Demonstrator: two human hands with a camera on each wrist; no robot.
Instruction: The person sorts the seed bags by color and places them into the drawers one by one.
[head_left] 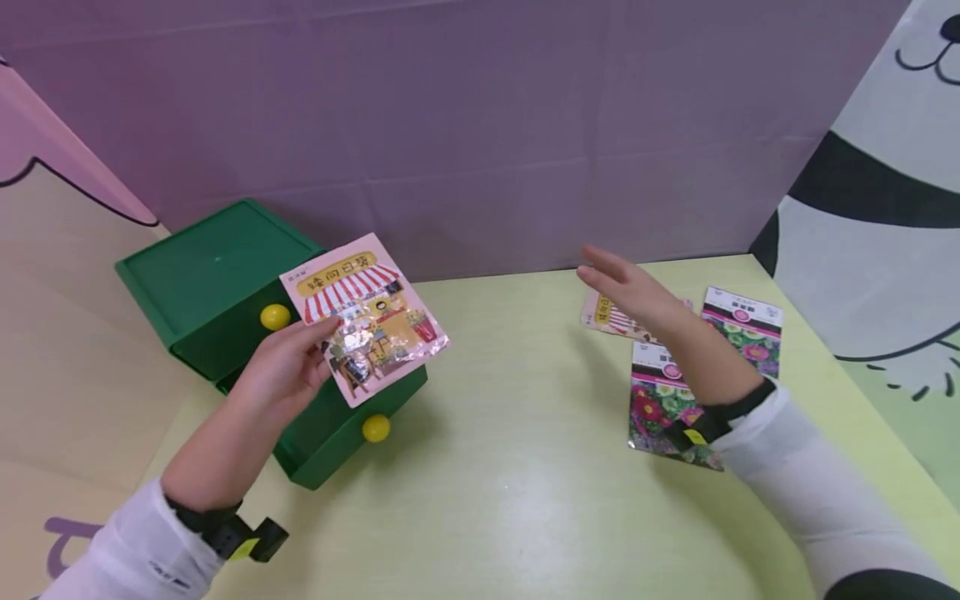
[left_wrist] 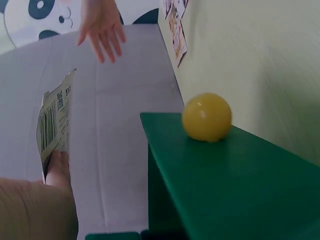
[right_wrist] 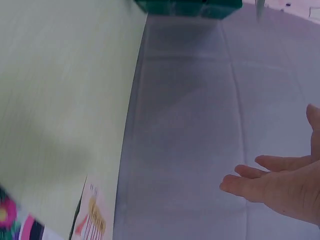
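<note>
My left hand (head_left: 281,371) pinches a pink seed packet (head_left: 371,308) by its lower left edge, thumb on the printed front. The packet shows a striped awning and a shop picture, and it overlaps the pulled-out lower drawer (head_left: 326,450) of a green drawer box (head_left: 217,258). In the left wrist view the packet's back (left_wrist: 54,117) faces the camera, with a barcode. My right hand (head_left: 641,292) holds nothing, its fingers extended, raised above the table. Below it lies another pink packet (head_left: 603,315), partly hidden by the hand and forearm.
Two flower-print packets (head_left: 652,417) lie on the right of the pale table (head_left: 510,500), one partly under my forearm in view. Yellow knobs (head_left: 377,428) stick out from the drawer fronts. A purple cloth wall (head_left: 480,150) rises behind the table.
</note>
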